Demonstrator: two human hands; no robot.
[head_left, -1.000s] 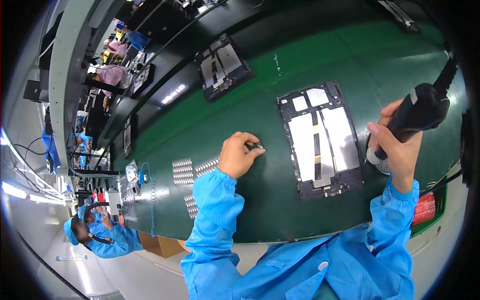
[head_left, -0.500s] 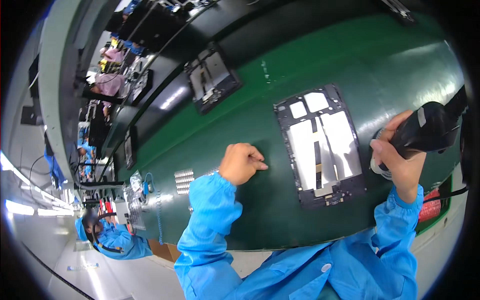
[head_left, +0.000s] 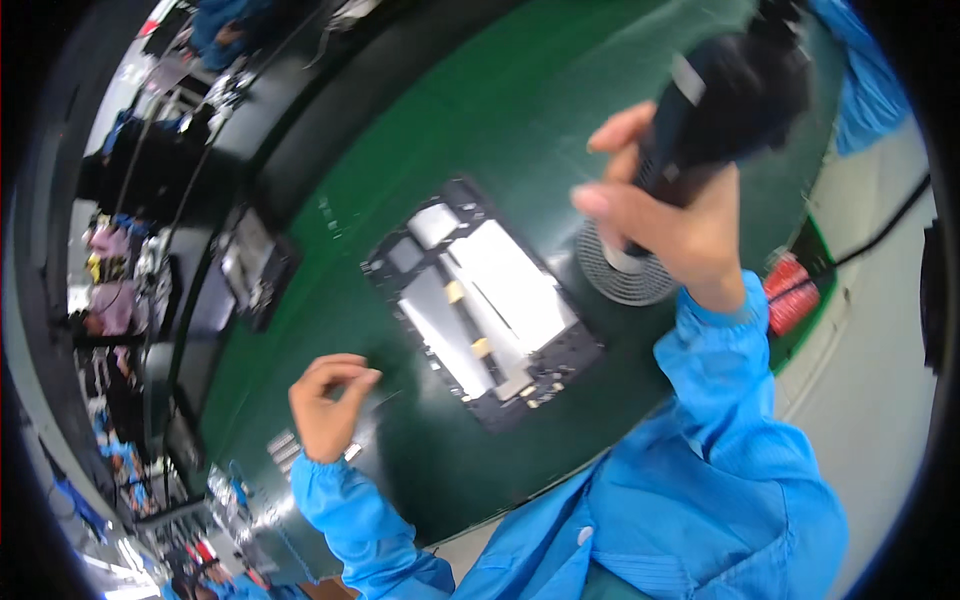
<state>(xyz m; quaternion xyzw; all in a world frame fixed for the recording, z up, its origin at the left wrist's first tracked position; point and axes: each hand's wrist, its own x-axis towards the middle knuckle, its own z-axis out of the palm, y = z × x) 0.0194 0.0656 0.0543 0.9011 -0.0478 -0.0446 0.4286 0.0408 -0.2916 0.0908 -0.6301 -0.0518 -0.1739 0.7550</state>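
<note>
My right hand (head_left: pixel 690 225) is wrapped round a bulky black handheld tool (head_left: pixel 725 105), smeared by motion. Below the tool, a round, ridged grey disc (head_left: pixel 625 280) with a pale centre lies on the green table; whether they touch is hard to tell. Left of the disc rests an opened tablet-like device (head_left: pixel 490 310) with a black frame, silvery-white panels and a dark ribbon strip. Farther left, my left hand (head_left: pixel 330 400) hovers above the table, thumb and forefinger pinched together. Anything between those fingertips is too small to make out.
Small metal parts (head_left: pixel 284 450) lie in rows beside my left wrist. Another opened device (head_left: pixel 250 262) sits on the dark strip along the far edge. At the right are a green bin with red material (head_left: pixel 792 293) and a black cable (head_left: pixel 880 235).
The view has turned and shifted. My right hand and the black tool have lifted, uncovering the ridged disc. My left hand is farther from the opened device, its fingers curled.
</note>
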